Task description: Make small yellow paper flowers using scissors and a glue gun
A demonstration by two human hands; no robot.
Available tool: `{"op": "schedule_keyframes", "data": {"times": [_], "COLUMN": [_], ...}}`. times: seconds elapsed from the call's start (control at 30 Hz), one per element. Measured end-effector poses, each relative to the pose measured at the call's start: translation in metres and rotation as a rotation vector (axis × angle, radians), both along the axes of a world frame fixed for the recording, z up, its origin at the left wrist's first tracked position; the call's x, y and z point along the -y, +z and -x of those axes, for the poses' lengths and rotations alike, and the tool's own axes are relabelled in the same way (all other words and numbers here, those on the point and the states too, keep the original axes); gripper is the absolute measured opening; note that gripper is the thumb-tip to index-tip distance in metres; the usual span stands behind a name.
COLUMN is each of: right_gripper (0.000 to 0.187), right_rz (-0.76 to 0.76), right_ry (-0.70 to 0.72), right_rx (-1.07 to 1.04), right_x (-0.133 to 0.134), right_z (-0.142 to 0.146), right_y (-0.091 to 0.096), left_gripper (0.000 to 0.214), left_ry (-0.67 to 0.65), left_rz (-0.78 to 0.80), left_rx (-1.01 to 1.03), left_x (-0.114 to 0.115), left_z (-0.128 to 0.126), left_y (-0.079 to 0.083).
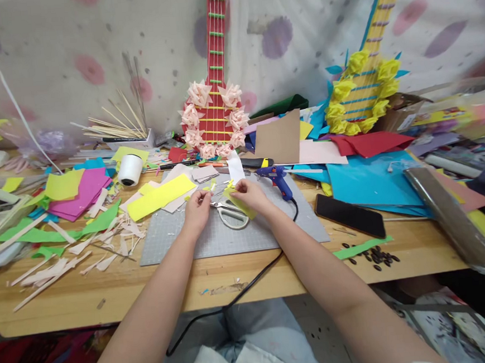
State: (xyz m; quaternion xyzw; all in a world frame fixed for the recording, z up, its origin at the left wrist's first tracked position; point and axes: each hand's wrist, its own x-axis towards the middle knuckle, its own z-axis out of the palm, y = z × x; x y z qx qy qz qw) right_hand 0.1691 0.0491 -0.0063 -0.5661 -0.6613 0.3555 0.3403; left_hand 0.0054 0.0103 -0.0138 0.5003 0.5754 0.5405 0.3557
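Over the grey cutting mat (pixel 164 249), my right hand (pixel 250 195) pinches a small piece of yellow paper (pixel 243 207) that hangs below its fingers. My left hand (pixel 198 208) is closed, its fingertips pressed together; whatever lies between them is too small to make out. Between and beneath both hands, a pair of scissors (pixel 235 218) with pale handles rests on the mat. A yellow paper strip (pixel 162 197) lies left of my left hand. Just right of my right hand sits a blue hot glue gun (pixel 276 180), its black cord running off the front edge.
Behind the mat stand a red paper guitar (pixel 216 66) with pink flowers and a yellow one (pixel 369 82). A phone (pixel 349 215), blue sheets (pixel 377 185) and dark seeds (pixel 378 257) lie at right. Paper scraps (pixel 78 228) and a white roll (pixel 130 170) are at left.
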Motion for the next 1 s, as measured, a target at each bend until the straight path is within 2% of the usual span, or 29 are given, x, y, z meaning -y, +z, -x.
{"op": "schedule_keyframes", "data": {"times": [0.1, 0.23, 0.47, 1.0], "right_gripper": [0.018, 0.021, 0.022, 0.025], "right_rz": [0.000, 0.042, -0.015, -0.092], "right_ry": [0.053, 0.120, 0.213, 0.124], "right_rx": [-0.224, -0.328, -0.242, -0.129], "right_x": [0.005, 0.013, 0.017, 0.007], "right_z": [-0.004, -0.003, 0.000, 0.005], "right_y": [0.008, 0.020, 0.020, 0.000], "left_gripper": [0.015, 0.015, 0.016, 0.011], "left_ry": [-0.032, -0.063, -0.086, -0.135], "left_rz": [-0.012, 0.005, 0.025, -0.017], "left_rx": [0.001, -0.009, -0.001, -0.067], "left_x": [0.000, 0.001, 0.002, 0.002], "left_z": [0.000, -0.001, -0.004, -0.004], "left_y": [0.000, 0.000, -0.001, -0.002]}}
